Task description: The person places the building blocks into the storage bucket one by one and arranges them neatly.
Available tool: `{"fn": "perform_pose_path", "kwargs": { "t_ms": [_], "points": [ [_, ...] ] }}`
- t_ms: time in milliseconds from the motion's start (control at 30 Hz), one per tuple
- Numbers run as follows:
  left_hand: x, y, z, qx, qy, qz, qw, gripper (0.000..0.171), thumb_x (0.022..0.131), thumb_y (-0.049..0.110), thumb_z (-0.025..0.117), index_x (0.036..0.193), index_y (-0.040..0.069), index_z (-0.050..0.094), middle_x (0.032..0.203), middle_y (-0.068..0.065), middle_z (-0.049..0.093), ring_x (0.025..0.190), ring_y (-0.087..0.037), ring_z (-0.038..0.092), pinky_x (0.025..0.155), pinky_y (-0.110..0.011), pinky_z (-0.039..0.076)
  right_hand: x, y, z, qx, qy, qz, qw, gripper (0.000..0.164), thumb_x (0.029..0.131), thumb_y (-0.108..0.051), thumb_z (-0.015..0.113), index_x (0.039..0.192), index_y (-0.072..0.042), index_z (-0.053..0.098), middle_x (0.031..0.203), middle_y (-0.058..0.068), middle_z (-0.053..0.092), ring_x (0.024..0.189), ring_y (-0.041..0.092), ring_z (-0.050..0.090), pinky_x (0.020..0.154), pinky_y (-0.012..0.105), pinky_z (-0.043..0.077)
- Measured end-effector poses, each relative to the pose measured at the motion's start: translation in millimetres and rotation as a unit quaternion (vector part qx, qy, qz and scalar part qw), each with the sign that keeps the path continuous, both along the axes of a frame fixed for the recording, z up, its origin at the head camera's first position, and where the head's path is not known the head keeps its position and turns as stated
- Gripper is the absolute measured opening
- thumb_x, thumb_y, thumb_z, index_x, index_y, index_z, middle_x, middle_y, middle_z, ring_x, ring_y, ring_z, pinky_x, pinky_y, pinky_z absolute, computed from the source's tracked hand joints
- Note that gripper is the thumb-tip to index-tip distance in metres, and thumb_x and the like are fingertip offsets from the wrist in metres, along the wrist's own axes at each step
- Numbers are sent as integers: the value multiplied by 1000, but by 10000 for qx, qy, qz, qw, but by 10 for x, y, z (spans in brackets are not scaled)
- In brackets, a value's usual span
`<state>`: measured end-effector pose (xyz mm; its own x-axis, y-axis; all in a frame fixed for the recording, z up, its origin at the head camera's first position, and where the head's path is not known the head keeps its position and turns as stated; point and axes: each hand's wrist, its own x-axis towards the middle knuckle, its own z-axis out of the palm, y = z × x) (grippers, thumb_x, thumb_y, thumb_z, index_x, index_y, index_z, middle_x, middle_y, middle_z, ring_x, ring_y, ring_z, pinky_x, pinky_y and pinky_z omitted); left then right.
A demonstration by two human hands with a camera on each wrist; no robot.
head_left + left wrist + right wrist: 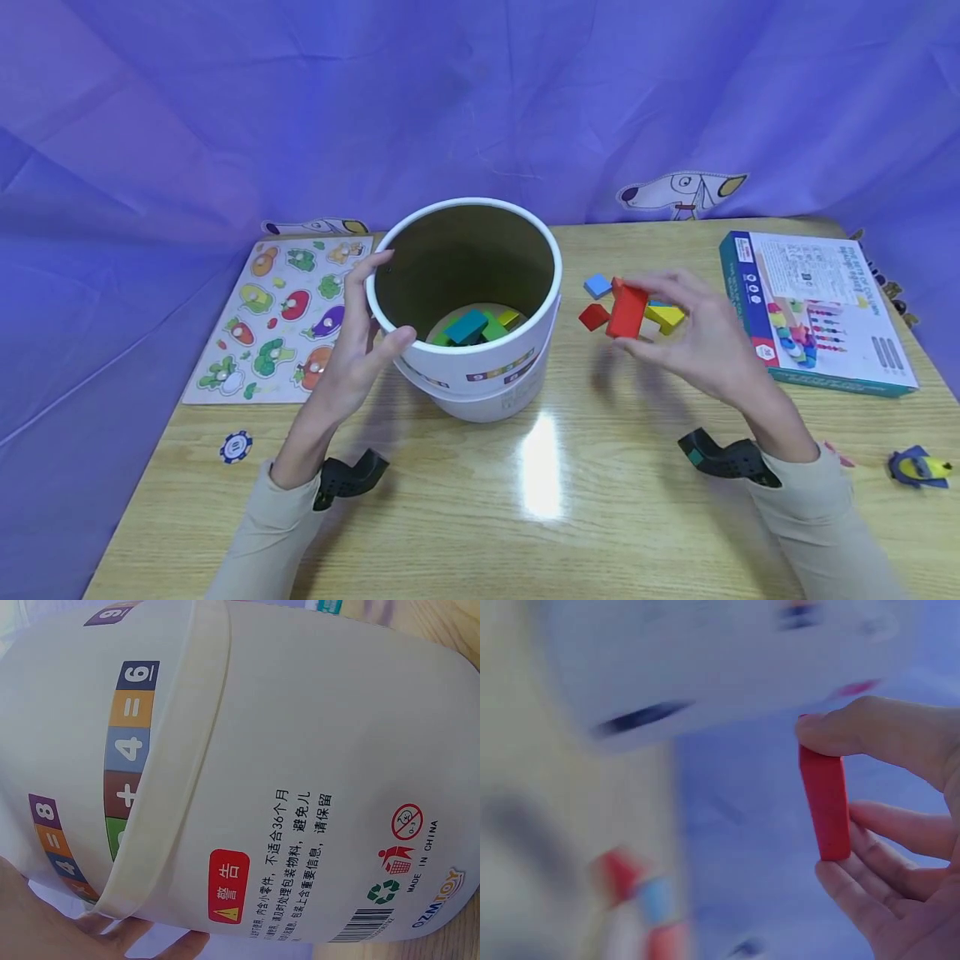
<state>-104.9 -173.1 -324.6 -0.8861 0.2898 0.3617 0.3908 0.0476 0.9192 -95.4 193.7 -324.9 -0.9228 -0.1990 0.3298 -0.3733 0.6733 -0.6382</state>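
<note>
A white bucket [480,404] stands on the table, with several green, teal and yellow blocks [467,327] lying at its bottom. My left hand [348,358] grips its left side, thumb and index fingertip at the rim and the other fingers along the outer wall. The left wrist view shows the pale band [180,772] round the bucket and its printed wall. To the right of the bucket, my right hand [701,333] pinches a red block [826,806] between thumb and fingers. Close by it lie a blue block [597,286], another red block [594,317] and a yellow block [666,317].
A vegetable puzzle board [258,333] lies left of the bucket, a poker chip [236,447] in front of it. At the right are a flat game box [832,325] and a small yellow-and-blue toy figure [919,467]. A purple cloth [480,108] hangs behind the table.
</note>
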Motion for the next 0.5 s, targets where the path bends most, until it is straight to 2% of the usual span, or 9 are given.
{"fn": "perform_pose_path", "kwargs": {
  "t_ms": [67,100,233,367,500],
  "points": [
    [-3,-3,1,17,4,-2,10000,78,88,30,65,150,21,19,157,1,20,144,-28,22,114,-65,15,-43,-77,243,-334,430,127,9984,66,68,-6,87,129,-13,63,119,6,62,106,16,56,88,12,44],
    [-4,-4,2,17,2,-5,10000,77,88,28,65,150,21,19,157,1,20,144,-28,22,114,-65,15,-62,-128,359,-531,617,236,9964,67,67,-3,87,129,-12,64,118,5,62,104,13,56,89,10,43],
    [-4,-5,7,-36,-29,17,10000,77,87,23,64,150,22,19,157,2,20,144,-26,22,114,-64,15,-132,-373,721,-943,961,770,9879,67,66,2,86,128,-10,64,120,3,61,105,9,56,98,16,45],
    [0,-6,11,-98,-32,47,9999,77,87,23,64,150,22,19,157,2,20,143,-25,22,113,-65,16,-237,-652,880,-712,954,1339,9838,63,69,-6,87,127,-9,64,120,3,61,108,13,59,99,29,47],
    [3,-11,13,-130,-30,73,9999,77,87,26,64,150,22,19,157,2,20,143,-24,22,113,-65,17,-355,-901,902,-471,731,1877,9784,61,71,-14,87,127,-8,64,120,3,60,111,14,59,97,35,48]
  ]
}}
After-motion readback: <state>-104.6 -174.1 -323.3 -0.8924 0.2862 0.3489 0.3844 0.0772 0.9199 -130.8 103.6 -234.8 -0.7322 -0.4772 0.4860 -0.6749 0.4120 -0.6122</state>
